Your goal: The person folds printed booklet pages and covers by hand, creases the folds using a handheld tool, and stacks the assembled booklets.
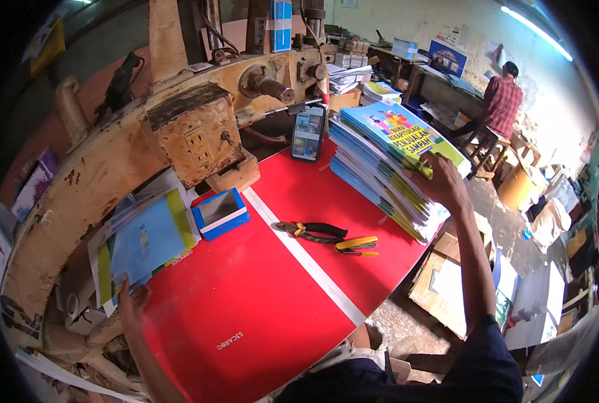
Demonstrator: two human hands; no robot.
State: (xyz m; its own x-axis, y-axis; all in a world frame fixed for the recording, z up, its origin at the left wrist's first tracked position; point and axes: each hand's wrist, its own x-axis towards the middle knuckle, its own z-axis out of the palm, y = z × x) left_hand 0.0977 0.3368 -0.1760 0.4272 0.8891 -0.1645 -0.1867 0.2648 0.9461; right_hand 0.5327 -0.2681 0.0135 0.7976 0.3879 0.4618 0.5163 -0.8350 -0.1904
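A tall, slanting stack of booklets (380, 176) stands at the right of the red work surface (245, 316). On its top lies a booklet with a blue, white and green cover (397, 127). My right hand (439, 180) has its fingers curled over that booklet's near right corner, where the green edge bends up. At the left, my left hand (130, 310) is at the lower edge of a smaller pile of booklets (145, 242), light blue and green on top. Its fingers are somewhat blurred but look apart, and I see nothing held in them.
Black-handled pliers (313, 231) and a yellow stapler (357, 246) lie mid-surface. Behind them are an open blue box (221, 213) and a propped phone (308, 134). A worn, beige machine (172, 134) curves along the far side. A person in a checked shirt (501, 107) sits farther back.
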